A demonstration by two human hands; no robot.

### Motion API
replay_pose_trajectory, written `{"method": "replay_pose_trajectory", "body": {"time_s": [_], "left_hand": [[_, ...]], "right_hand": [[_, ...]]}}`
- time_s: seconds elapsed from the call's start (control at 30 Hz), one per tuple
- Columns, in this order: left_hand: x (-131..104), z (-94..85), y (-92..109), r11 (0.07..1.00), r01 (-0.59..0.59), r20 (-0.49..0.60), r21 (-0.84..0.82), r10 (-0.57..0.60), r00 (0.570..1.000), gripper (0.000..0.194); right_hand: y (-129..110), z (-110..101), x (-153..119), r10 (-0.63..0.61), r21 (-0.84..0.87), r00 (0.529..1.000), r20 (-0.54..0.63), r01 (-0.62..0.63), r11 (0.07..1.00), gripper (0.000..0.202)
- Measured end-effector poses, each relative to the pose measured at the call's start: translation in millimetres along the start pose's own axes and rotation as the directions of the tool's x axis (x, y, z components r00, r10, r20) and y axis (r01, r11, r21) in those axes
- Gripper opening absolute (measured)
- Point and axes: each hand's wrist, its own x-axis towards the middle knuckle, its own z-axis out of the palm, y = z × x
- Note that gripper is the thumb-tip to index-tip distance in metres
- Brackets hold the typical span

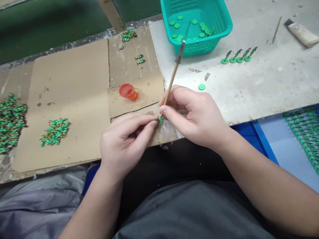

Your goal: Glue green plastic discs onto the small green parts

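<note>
Near the table's front edge, my left hand point(128, 139) pinches a small green piece at its fingertips, beside a green disc point(159, 121). What shows of the piece is tiny and mostly covered by the fingers. My right hand point(193, 114) is closed round a thin wooden stick point(172, 78) with a dark, pointed upper part. The stick's lower end comes down at the disc, next to my left fingertips. An orange cup point(127, 92) with liquid in it stands on the cardboard behind my left hand.
A teal basket point(196, 49) holds green discs. Several small figures on discs point(240, 59) stand right of it, with a loose disc point(201, 87) nearer. Piles of green pieces point(55, 132) lie on cardboard at left. A tube point(302, 34) lies at the back right.
</note>
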Motion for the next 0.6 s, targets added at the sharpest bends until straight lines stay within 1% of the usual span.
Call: {"method": "replay_pose_trajectory", "body": {"time_s": [0.13, 0.23, 0.37, 0.47, 0.6], "left_hand": [[-1.4, 0.4, 1.5, 1.000, 0.016, 0.006, 0.017, -0.016, 1.000, 0.021], [-2.8, 0.7, 3.3, 0.999, 0.041, 0.000, 0.031, -0.041, 0.999, 0.020], [-4.1, 0.9, 3.3, 0.996, 0.058, -0.008, 0.064, -0.057, 0.998, 0.019], [-3.6, 0.4, 0.9, 0.997, 0.046, -0.008, 0.056, -0.045, 0.999, 0.017], [-2.5, -0.8, -1.9, 0.999, 0.022, -0.010, 0.037, -0.022, 1.000, 0.015]], "right_hand": [[0.0, 3.5, 3.4, -0.049, -0.076, 0.999, 0.011, 0.049, 0.996, 0.023], [0.6, 4.3, 3.2, -0.050, -0.100, 0.998, 0.028, 0.052, 0.994, 0.025], [0.1, 3.7, 3.3, -0.050, -0.104, 0.998, 0.044, 0.054, 0.993, 0.028], [-0.3, 3.0, 4.1, -0.054, -0.106, 0.997, 0.059, 0.060, 0.993, 0.029], [1.6, 3.7, 4.2, -0.099, -0.086, 0.993, 0.059, 0.104, 0.991, 0.026]]}}
